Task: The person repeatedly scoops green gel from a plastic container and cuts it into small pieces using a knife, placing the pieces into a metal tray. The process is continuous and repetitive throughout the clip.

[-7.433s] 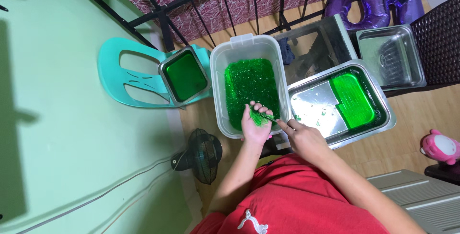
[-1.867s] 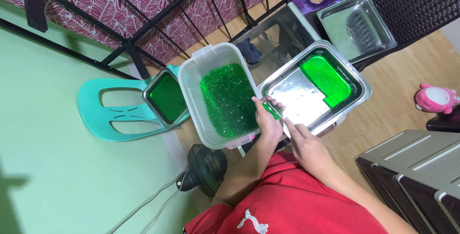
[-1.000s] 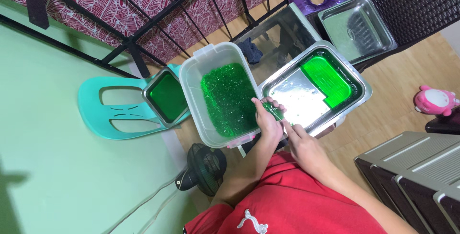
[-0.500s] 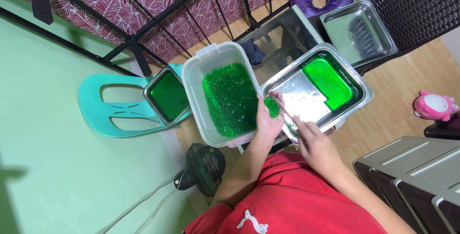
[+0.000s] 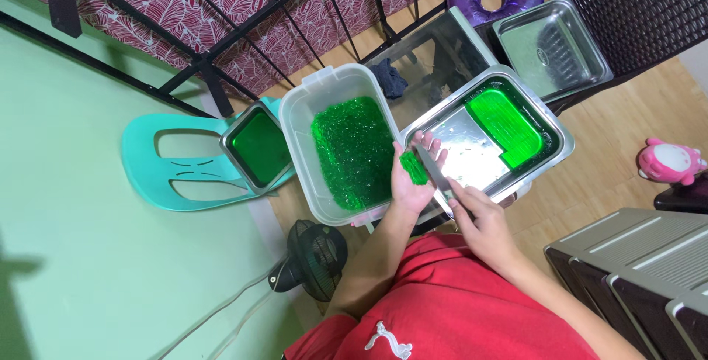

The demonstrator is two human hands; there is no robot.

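A: What is in the left hand (image 5: 410, 183)?

B: A small slab of green jelly (image 5: 413, 167) lies on its open palm, fingers spread loosely upward. The hand hovers over the gap between the clear plastic tub (image 5: 304, 120) and the steel tray (image 5: 558, 155).

A: And the right hand (image 5: 479, 216)?

B: It is closed around the handle of a knife (image 5: 434, 174), and the blade reaches up and left, just beside the jelly piece at the left fingers. Whether the edge touches the jelly I cannot tell.

A: Where is the rest of the jelly?

B: The tub holds a heap of finely cut green jelly (image 5: 352, 152). The steel tray beside it has 1 uncut green block (image 5: 505, 127) in its far half, with a bare, wet metal floor nearer the hands.

A: Anything else around?

B: A smaller steel pan of green jelly (image 5: 254, 147) sits on a turquoise plastic chair (image 5: 158, 175), left of the tub. An empty steel pan (image 5: 549, 39) rests on a dark woven chair at the far right. A black fan (image 5: 306, 260) stands on the floor near the person's red shirt (image 5: 457, 308), and a pink toy (image 5: 667, 162) lies on the wooden floor at the right.
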